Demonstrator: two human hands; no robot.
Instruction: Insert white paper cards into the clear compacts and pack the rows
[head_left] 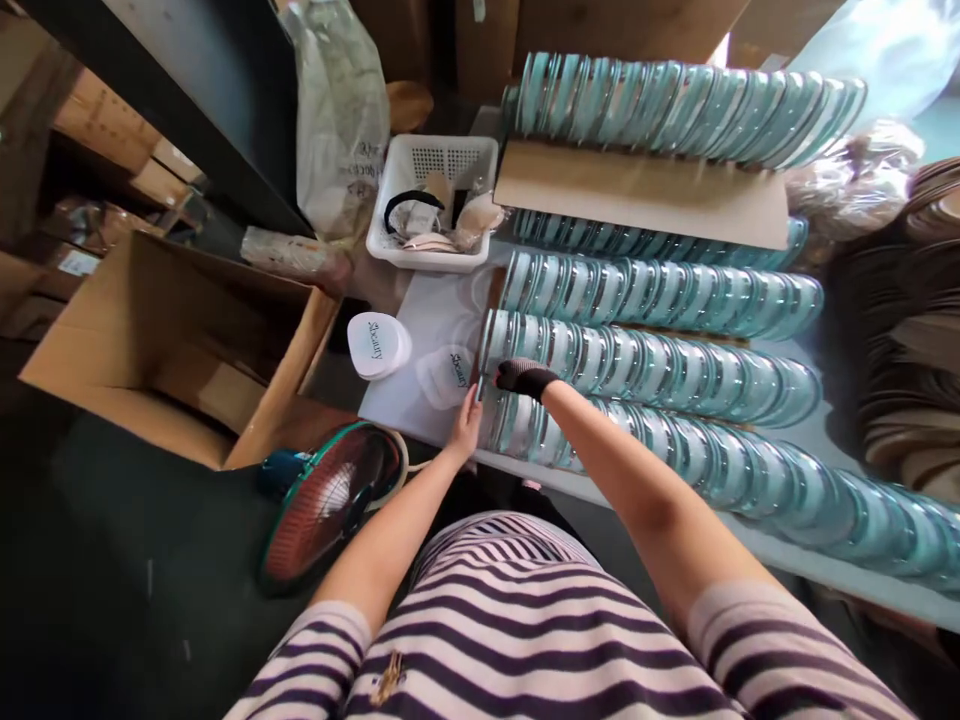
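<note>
At the left end of the rows of clear teal-tinted round dishes [645,360], both my hands come close together. My bare left hand [466,425] has its fingers closed on the thin edge of a clear dish [481,388] standing on its side. My right hand [525,378], in a dark glove with striped fingers, is curled just to the right of that edge; what its fingertips grip is hidden. Left of my hands lie a stack of white rounded-square cards [375,345] and a translucent bag-like piece [444,378], both printed with "beauty".
A white basket [431,262] with pads and small items stands behind the cards. Cardboard [637,190] lies over a rear row of dishes. An open carton [172,350] and a fan [330,505] are at the left. Brown stacked discs [911,350] stand at the right.
</note>
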